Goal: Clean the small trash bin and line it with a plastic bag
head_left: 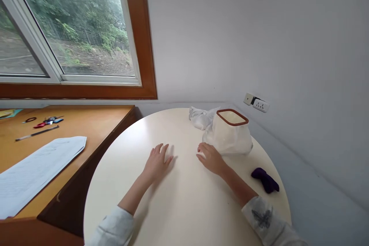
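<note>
My left hand point(158, 162) hovers low over or rests on the pale round table point(184, 203), its fingers spread and holding nothing. To its right is my right hand point(211, 158), empty, with the fingers apart and slightly curled. Just beyond my right hand stands a trash bin point(232, 117) with a brown squarish rim, and a translucent white plastic bag covers its outside. Behind it on the left lies a crumpled white plastic bag point(201, 117). A dark purple bundle of cloth point(265, 180) sits right of my right forearm.
On the left is a wooden desk point(106, 117) bearing papers point(43, 169), a pen point(37, 133), keys point(49, 121) and a black ring-shaped item point(30, 120). A wall with a socket point(261, 105) rises behind the table, beside a window point(86, 27).
</note>
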A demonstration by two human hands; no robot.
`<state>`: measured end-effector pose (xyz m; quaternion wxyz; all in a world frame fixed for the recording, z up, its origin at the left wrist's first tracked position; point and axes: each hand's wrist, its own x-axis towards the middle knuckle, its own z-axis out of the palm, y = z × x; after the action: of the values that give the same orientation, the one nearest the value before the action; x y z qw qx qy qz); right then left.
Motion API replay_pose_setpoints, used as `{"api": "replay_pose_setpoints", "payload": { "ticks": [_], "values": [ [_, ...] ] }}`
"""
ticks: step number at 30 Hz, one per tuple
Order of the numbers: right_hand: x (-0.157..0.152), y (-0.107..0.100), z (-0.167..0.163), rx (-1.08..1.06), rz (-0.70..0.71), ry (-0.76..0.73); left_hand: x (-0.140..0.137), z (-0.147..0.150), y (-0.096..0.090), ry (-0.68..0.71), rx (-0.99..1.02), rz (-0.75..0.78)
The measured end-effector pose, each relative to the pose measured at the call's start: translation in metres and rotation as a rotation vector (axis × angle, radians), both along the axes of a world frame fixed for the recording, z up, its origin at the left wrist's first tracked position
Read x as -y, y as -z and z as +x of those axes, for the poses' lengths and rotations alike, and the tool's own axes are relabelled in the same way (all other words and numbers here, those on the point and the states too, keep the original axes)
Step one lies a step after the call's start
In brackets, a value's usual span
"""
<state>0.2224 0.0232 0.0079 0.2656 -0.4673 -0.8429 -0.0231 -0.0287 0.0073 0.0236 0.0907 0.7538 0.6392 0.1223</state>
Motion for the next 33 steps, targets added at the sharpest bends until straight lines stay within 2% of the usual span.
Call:
{"api": "replay_pose_setpoints", "payload": {
  "ticks": [2,5,13,17,33],
  "values": [
    [0.001,0.011,-0.006,-0.016,-0.030,-0.023,0.000,0.002,0.012,0.000,-0.024,0.030],
    [0.001,0.021,-0.006,-0.039,-0.132,-0.021,-0.001,0.003,0.024,0.003,-0.044,-0.027],
    [0.002,0.027,-0.005,0.125,-0.405,0.002,-0.003,0.003,0.042,0.098,-0.129,0.014],
    [0.003,0.027,-0.007,0.128,-0.418,0.014,-0.003,0.005,0.045,0.105,-0.157,0.007],
    [0.006,0.021,-0.007,0.140,-0.443,0.022,0.002,0.009,0.039,0.083,-0.144,0.012]
  ]
}}
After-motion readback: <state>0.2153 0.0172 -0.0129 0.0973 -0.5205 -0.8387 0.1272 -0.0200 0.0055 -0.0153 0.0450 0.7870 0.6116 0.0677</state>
